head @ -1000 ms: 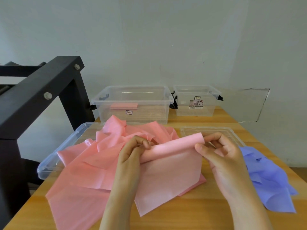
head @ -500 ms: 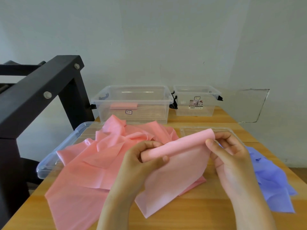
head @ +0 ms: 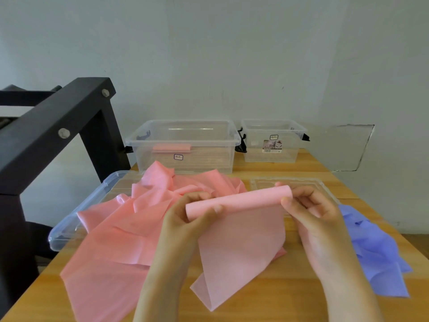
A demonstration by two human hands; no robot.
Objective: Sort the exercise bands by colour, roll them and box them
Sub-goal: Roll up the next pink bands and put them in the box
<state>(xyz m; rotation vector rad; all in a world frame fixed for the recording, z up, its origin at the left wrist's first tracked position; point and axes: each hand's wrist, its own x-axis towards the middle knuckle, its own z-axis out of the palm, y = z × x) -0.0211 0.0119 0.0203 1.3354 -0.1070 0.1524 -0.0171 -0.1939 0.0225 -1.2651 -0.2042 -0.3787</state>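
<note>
Head view: left hand (head: 185, 219) and right hand (head: 311, 212) hold a pink band (head: 239, 201) above the worktop (head: 278, 307). The fingers are clamped on each end of its rolled part, apparently to keep the roll tight. The tail hangs free. One pink roll (head: 171, 148) lies in the box (head: 209, 159). Purple bands (head: 376, 252) lie apart, sorted.

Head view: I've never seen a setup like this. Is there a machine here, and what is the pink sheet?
No machine: these are a person's bare hands, filmed by a camera worn on the head, looking down. The left hand and right hand grip a pink band, its top end rolled, the rest hanging to the wooden table. Loose pink bands lie left, purple bands right. Behind stand a larger clear box, holding one pink roll, and a smaller clear box.
</note>
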